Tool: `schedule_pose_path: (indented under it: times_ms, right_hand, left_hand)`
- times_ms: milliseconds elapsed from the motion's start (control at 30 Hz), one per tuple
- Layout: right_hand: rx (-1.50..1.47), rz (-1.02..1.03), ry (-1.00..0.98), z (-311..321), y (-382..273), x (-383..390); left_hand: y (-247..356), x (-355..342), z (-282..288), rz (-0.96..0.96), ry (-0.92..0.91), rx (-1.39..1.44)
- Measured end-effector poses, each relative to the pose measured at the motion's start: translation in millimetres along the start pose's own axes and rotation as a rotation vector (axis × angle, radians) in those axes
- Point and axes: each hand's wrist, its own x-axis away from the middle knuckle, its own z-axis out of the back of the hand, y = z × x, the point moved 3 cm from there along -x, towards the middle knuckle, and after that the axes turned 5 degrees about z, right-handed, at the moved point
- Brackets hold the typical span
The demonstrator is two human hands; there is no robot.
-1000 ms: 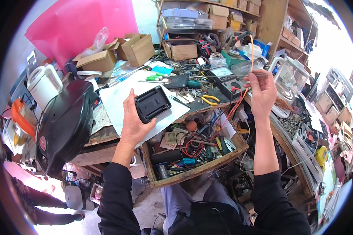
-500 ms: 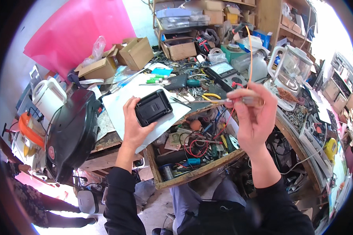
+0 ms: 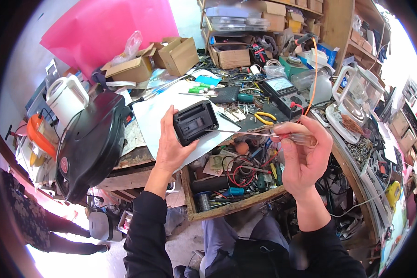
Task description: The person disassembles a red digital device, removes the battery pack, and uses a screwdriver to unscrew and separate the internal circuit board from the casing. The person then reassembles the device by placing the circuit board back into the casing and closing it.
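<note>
Left hand (image 3: 170, 148) grips a black rectangular plastic casing (image 3: 194, 123), apparently not yet opened; right of it, right hand (image 3: 305, 160) holds a clear-handled steel screwdriver (image 3: 277, 137).

Head cam: left fisheye of a side-by-side pair, worn on the head, looking down and forward over the workbench (image 3: 127, 180). Upright, unmirrored. Close on left hand (image 3: 169, 147) at 9 o'clock, right hand (image 3: 306, 156) at 3. Sleeves enter at 7 and 5, wearer's knees (image 3: 217, 236) at 6, shelving (image 3: 337, 23) farther off, 1–2.
</note>
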Motion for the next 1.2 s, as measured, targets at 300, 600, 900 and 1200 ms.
schedule_pose_path:
  times_ms: [300, 600, 900, 1200]
  right_hand:
    - [-0.064, 0.032, -0.084, -20, -7, -1]
    - [-0.063, 0.097, -0.126, -37, -10, -1]
    - [0.108, 0.069, -0.353, -49, -18, -11]
    - [0.424, 0.352, -0.671, -102, -41, -109]
  left_hand:
    - [1, 0, -2, -0.078, 0.013, -0.071]
    - [-2, 1, -2, -0.019, 0.017, -0.028]
    - [-2, 1, -2, -0.046, 0.012, -0.070]
    - [6, -9, -4, 0.015, -0.015, 0.195]
